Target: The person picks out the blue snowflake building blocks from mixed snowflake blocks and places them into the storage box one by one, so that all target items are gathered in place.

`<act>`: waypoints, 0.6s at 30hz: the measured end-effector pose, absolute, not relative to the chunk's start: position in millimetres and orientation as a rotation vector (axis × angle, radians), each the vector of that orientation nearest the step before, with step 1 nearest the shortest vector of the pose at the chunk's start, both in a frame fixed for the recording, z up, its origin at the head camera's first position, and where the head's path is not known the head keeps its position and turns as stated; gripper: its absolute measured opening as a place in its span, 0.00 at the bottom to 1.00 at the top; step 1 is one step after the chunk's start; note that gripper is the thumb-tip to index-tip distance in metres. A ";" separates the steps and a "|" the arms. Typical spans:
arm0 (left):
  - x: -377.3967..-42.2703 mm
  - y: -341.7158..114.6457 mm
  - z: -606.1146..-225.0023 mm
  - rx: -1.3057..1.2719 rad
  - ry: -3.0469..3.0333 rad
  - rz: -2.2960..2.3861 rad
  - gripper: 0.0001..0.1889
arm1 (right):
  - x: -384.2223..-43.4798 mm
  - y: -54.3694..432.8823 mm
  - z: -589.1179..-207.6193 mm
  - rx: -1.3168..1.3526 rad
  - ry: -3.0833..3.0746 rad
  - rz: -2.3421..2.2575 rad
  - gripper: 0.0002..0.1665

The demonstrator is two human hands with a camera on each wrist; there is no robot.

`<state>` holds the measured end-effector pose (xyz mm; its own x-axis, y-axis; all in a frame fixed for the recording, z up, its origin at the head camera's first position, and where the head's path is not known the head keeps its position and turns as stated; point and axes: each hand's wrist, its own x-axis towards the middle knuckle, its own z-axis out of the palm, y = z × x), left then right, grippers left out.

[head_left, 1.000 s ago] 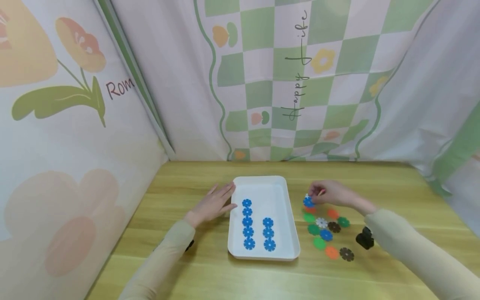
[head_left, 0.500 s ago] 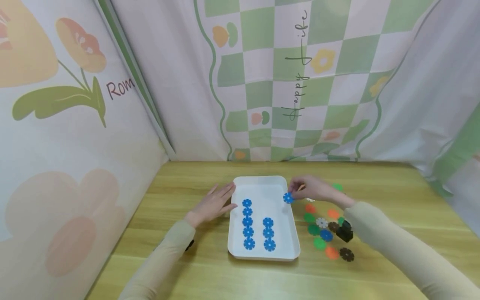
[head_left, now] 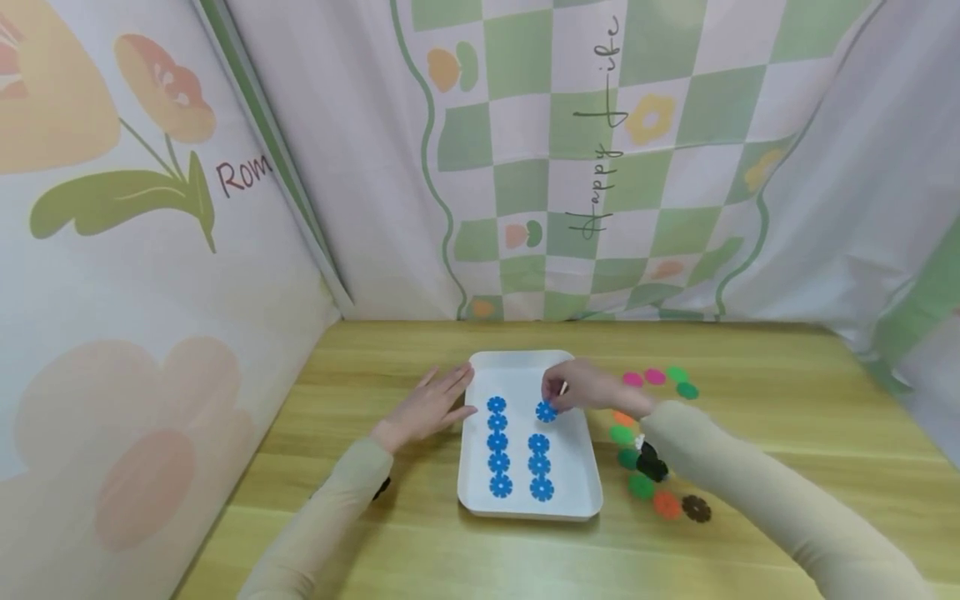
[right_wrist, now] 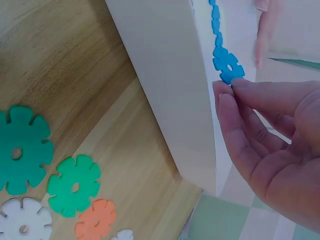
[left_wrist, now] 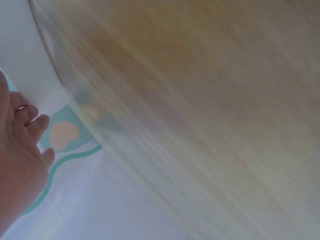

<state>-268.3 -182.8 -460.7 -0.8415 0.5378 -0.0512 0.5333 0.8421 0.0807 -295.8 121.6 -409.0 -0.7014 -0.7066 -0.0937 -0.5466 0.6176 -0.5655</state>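
Between thumb and fingertips my right hand (head_left: 581, 386) pinches a blue snowflake disc (right_wrist: 228, 66) with a notched edge and a hole in its middle. It is over the right part of the white tray (head_left: 517, 502), just beyond a column of three blue discs (head_left: 538, 464). To the left in the tray runs a longer column of several blue discs (head_left: 498, 442). My left hand (head_left: 426, 406) rests with fingers straight against the tray's left rim. In the left wrist view that hand (left_wrist: 20, 135) shows only at the left edge.
Right of the tray, loose snowflake discs lie on the wooden table (head_left: 360, 533): green (right_wrist: 75, 185), orange (head_left: 667, 504), brown (head_left: 696, 508), pink (head_left: 655, 377) and white (right_wrist: 24, 220). My right forearm partly covers them. A patterned curtain (head_left: 517, 167) hangs behind the table.
My right hand has carried the blue disc leftward from the loose discs, across the tray's right rim and over the right column. My left hand stays at the rim.
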 end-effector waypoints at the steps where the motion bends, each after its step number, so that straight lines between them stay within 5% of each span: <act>1: -268.5 -182.8 -460.8 0.857 2.945 0.098 0.39 | -295.4 119.6 -409.7 -1.021 2.541 -0.715 0.03; 18: -268.8 -183.4 -462.3 0.854 2.959 0.093 0.39 | -293.1 102.1 -419.6 -0.852 2.497 -0.639 0.01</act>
